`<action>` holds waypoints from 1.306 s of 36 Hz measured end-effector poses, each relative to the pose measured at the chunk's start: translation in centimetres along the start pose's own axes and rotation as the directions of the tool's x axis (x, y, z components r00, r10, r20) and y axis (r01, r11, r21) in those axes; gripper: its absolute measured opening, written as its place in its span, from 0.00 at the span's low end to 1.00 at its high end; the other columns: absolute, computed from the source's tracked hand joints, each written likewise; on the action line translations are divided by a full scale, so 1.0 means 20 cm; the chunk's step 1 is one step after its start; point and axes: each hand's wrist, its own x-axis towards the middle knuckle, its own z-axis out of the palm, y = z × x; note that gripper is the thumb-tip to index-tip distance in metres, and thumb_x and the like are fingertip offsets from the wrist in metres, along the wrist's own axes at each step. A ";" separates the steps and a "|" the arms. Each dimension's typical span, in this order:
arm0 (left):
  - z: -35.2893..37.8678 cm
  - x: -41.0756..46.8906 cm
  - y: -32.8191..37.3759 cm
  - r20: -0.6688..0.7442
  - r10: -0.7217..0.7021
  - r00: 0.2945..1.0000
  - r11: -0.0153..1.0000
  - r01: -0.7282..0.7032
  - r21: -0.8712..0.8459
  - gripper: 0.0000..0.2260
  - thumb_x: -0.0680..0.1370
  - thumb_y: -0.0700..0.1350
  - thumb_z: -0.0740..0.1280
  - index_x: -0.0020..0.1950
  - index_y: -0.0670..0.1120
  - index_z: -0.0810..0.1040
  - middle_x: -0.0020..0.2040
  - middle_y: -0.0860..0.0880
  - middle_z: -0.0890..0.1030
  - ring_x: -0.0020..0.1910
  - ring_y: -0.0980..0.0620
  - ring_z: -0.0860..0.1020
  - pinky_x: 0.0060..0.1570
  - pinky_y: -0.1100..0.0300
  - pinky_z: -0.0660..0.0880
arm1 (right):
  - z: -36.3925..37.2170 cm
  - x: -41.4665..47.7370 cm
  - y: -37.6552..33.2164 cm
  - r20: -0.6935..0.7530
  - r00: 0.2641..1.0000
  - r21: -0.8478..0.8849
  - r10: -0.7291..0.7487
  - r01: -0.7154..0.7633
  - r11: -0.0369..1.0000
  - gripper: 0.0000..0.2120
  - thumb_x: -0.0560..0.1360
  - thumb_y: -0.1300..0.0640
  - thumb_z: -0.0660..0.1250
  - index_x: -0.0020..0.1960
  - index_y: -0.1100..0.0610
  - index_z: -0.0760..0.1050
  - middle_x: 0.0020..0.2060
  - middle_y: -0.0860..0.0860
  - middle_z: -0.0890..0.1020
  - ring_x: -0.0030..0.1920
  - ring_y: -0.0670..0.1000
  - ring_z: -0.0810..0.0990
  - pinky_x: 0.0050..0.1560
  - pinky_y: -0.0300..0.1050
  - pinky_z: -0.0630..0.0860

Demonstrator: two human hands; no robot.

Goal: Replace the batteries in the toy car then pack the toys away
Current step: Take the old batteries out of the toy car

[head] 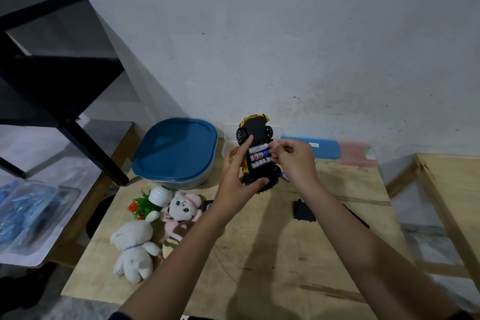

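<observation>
The left grip (233, 176) holds the car (255, 132) above the worktop (285, 254). The car is turned with its black underside toward the person, so the open battery compartment can be seen and reached. The thumb presses on the lower end of the car and the fingers support it from behind. The index finger lies straight along the left edge, probably to keep the car steady.

Three batteries (258, 156) lie side by side in the compartment. The right grip (296, 161) is closed, and its curled fingertips pinch at the right ends of the batteries. It is hard to tell exactly which one they hold. It seems a battery is being seated or pulled, so the battery step is not finished.

The black cover (304, 212) lies flat on the worktop near the right arm, where it is easy to take when the compartment must be closed. The plush toys (135, 249) lie at the left edge, just in front of the box (176, 150) with the blue lid. The lid is on, and the packing is probably not begun.
</observation>
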 end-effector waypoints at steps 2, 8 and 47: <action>0.00 0.00 0.00 -0.004 -0.005 1.000 1.000 0.005 -0.006 0.41 0.70 0.37 0.74 0.69 0.72 0.59 0.66 0.51 0.64 0.65 0.53 0.69 0.61 0.48 0.75 | 0.01 0.00 0.00 0.001 1.000 0.003 0.004 -0.004 1.000 0.07 0.77 0.62 0.63 0.43 0.54 0.78 0.35 0.48 0.80 0.37 0.45 0.80 0.47 0.43 0.79; -0.02 0.01 0.01 -0.001 0.008 1.000 1.000 -0.008 0.005 0.41 0.70 0.37 0.74 0.70 0.70 0.58 0.66 0.52 0.64 0.63 0.57 0.69 0.60 0.51 0.76 | 0.00 0.02 -0.01 0.018 1.000 0.016 0.023 -0.024 1.000 0.06 0.77 0.62 0.63 0.46 0.58 0.79 0.36 0.49 0.80 0.38 0.45 0.79 0.46 0.40 0.79; -0.02 0.04 0.00 -0.005 0.048 0.999 0.998 -0.048 -0.048 0.40 0.70 0.36 0.74 0.73 0.60 0.59 0.68 0.53 0.65 0.62 0.64 0.71 0.52 0.72 0.72 | 0.00 -0.04 -0.01 0.035 0.967 0.104 -0.254 0.249 0.963 0.09 0.69 0.64 0.72 0.44 0.53 0.76 0.42 0.47 0.81 0.45 0.45 0.81 0.45 0.33 0.77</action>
